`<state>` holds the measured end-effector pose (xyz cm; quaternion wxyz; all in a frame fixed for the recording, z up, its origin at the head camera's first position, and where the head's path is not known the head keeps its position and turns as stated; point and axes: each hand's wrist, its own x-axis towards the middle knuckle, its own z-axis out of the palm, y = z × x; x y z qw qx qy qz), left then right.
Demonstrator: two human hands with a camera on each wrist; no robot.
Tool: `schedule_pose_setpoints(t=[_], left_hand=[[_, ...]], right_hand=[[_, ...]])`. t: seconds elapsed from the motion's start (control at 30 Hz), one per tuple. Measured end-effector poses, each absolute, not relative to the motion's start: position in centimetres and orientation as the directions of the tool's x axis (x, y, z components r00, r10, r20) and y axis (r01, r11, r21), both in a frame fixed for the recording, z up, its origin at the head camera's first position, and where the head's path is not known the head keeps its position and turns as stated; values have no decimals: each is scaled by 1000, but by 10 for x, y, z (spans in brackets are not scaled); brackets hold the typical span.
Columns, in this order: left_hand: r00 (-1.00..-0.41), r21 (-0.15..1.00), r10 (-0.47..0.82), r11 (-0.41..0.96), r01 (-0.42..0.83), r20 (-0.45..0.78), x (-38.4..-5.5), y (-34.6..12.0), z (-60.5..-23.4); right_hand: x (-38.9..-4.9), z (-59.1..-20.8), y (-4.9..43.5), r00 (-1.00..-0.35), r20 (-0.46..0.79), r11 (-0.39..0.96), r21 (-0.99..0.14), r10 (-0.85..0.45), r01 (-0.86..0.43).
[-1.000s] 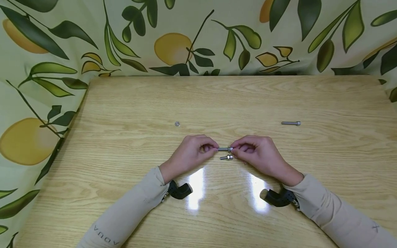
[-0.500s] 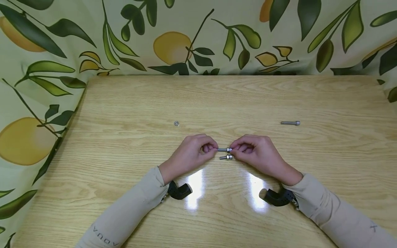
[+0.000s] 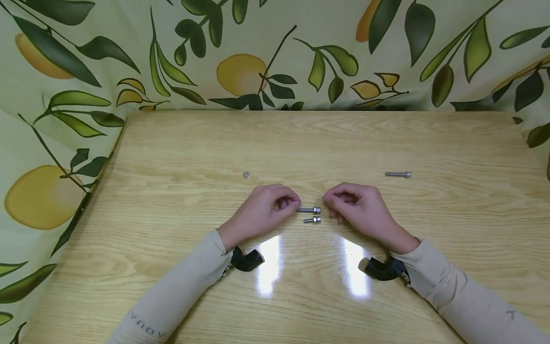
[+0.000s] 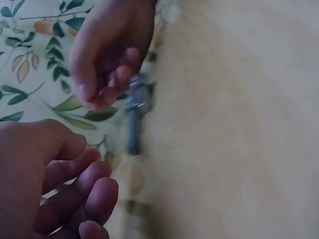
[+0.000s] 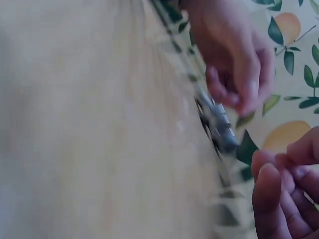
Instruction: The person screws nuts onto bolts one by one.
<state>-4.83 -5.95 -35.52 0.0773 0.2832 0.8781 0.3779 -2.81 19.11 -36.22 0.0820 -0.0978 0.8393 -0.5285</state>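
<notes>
In the head view a longer socket-head bolt (image 3: pixel 308 210) with a nut near its head lies just above a shorter bolt (image 3: pixel 312 220), which also carries a nut. My left hand (image 3: pixel 265 208) has its fingertips right beside the threaded end of the longer bolt. In the left wrist view, a gap shows between those loosely curled fingers (image 4: pixel 102 199) and the bolts (image 4: pixel 134 114), which overlap and blur there. On the other side, my right hand (image 3: pixel 363 208) hovers a short way from the bolt heads, fingers loosely bent, holding nothing.
A loose nut (image 3: pixel 246 175) lies farther back on the left of the wooden table (image 3: pixel 206 143). Another socket-head bolt (image 3: pixel 398 175), without a nut, lies back on the right. A fruit-patterned cloth (image 3: pixel 326 28) hangs along the table's far and left edges.
My right hand has let go of the longer bolt and moved slightly right, exposing its head. My left fingers have come off its threaded end. The head view has tilted a little.
</notes>
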Motion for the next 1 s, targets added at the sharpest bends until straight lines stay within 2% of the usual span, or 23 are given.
schedule_pose_setpoints(t=[0.17, 0.5, 0.77, 1.0], left_hand=[[-855, 670, 512, 607, 428, 82, -60, -72, -343], [-890, 598, 441, 746, 294, -112, -85, -107, -320], [-897, 561, 386, 801, 210, -216, -98, -117, -314], [-879, 513, 378, 837, 191, -291, -102, -125, -314]], right_hand=[[-36, -351, 206, -978, 8, 455, -884, -210, -104], [-56, -322, 244, -988, 123, 550, -820, -97, -156], [-69, -313, 271, -997, 66, 629, -773, -49, -83], [-77, -316, 294, -1000, -12, 741, -672, -25, -11]])
